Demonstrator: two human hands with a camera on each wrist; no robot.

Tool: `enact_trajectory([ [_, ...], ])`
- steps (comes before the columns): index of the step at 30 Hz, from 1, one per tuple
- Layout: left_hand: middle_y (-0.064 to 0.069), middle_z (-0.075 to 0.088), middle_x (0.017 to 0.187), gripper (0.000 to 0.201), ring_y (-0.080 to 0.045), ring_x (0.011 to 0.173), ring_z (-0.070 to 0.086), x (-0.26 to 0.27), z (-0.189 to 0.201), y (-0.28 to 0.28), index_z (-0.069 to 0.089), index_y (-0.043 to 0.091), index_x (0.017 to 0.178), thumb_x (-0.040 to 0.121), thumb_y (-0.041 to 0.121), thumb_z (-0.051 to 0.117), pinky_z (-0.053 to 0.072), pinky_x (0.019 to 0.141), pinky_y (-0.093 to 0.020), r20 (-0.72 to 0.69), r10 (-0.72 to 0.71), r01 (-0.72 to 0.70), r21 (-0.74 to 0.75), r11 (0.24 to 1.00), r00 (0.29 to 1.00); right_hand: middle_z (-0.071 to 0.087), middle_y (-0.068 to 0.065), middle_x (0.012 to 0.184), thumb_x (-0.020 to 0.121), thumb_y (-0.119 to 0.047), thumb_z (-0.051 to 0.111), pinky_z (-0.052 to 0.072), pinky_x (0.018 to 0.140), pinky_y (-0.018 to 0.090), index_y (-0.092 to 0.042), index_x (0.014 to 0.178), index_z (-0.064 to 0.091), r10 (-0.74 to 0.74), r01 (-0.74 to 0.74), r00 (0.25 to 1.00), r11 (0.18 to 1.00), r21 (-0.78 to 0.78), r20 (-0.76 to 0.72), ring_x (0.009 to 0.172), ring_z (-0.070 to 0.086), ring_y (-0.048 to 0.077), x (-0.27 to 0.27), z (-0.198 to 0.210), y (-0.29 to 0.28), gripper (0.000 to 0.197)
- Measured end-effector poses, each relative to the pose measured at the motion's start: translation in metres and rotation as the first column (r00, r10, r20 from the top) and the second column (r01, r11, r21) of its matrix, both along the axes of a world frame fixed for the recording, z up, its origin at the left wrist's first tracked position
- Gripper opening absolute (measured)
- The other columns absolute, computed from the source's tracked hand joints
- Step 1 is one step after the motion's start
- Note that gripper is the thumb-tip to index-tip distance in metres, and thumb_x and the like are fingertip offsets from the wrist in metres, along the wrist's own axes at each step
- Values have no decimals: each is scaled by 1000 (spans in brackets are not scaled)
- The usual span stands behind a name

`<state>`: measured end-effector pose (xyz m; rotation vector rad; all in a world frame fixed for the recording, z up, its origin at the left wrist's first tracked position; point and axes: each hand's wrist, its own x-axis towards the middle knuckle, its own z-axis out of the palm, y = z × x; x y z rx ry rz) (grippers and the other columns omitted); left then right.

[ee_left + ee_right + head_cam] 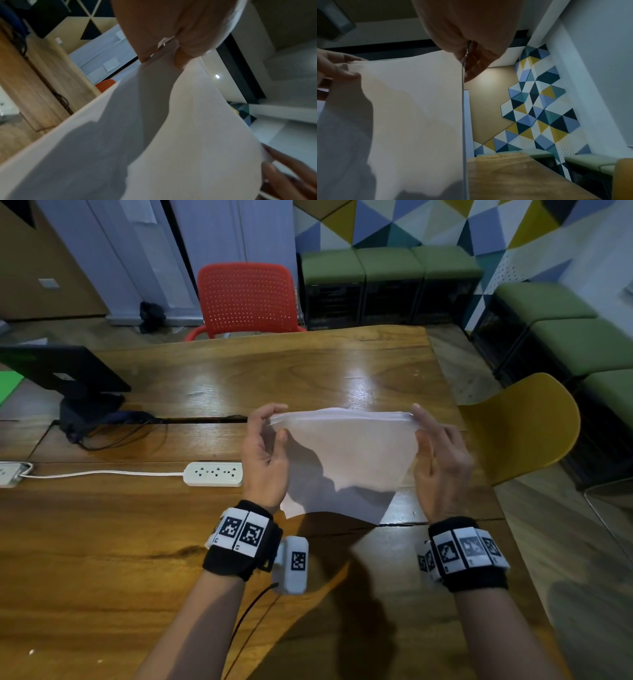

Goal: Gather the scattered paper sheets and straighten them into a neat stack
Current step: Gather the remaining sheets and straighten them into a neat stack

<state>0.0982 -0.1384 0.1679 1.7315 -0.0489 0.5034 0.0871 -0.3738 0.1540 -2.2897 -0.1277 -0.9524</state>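
Note:
A bundle of white paper sheets stands upright over the wooden table, its lower edge near the tabletop. My left hand pinches the sheets' upper left corner between thumb and fingers. My right hand grips the upper right corner the same way. In the left wrist view the paper sheets fill the frame below my left hand, and the lower edges look uneven. In the right wrist view the paper sheets show edge-on under my right hand.
A white power strip with its cable lies left of my left hand. A dark monitor on its stand is at the far left. A red chair stands behind the table and a yellow chair at its right.

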Motion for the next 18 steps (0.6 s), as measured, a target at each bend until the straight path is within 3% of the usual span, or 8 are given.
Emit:
enact_trajectory([
  [3,-11,58,111,54,-11,97,56,-1,1,-1,55,37,107,88,-13,45,45,84,-22,53,-21,17,76,997,998,54,16,119,95,-11,54,43,67,1,-20,133,52,44,-45,999,998,-42,-19,95,44,-1,5,7,6,39],
  [5,-12,57,115,56,-7,98,55,-2,1,-1,55,35,109,87,-15,44,45,84,-17,71,-18,11,95,995,997,47,14,132,95,-12,54,42,69,-2,-24,135,53,108,-112,992,991,-76,-62,101,37,-7,6,10,10,41],
  [8,-13,49,111,56,7,96,48,-3,0,1,56,21,120,85,-20,41,43,85,-9,118,1,-20,167,986,993,58,11,116,93,-8,57,48,76,12,-19,128,61,82,-81,997,995,-61,2,94,43,-5,7,10,8,36],
  [11,-11,43,108,53,10,98,44,-2,-4,7,57,14,123,83,-19,45,42,87,-9,173,-12,-34,263,964,985,64,12,103,90,-8,62,43,77,9,-8,114,67,22,-20,999,999,-48,47,89,52,3,7,12,4,25],
  [13,-10,43,110,45,11,99,43,0,-6,9,59,9,122,86,-14,49,42,86,-8,197,-3,-57,297,953,980,65,12,101,89,-12,64,42,75,9,-4,109,64,55,-55,999,998,-13,4,88,54,6,10,16,4,21],
  [16,-16,48,109,38,11,100,45,3,-6,8,60,3,116,84,-15,52,43,84,-7,256,-11,-75,322,944,967,62,10,107,88,-9,64,46,72,20,-8,115,57,139,-143,987,989,-39,-81,91,48,1,12,22,6,28],
  [18,-21,52,107,36,7,100,47,5,-8,10,59,8,113,84,-13,55,45,83,-11,298,7,-106,317,943,955,63,10,106,89,-5,61,44,71,19,-11,115,57,134,-139,989,987,-77,-68,88,49,1,11,23,5,27],
])
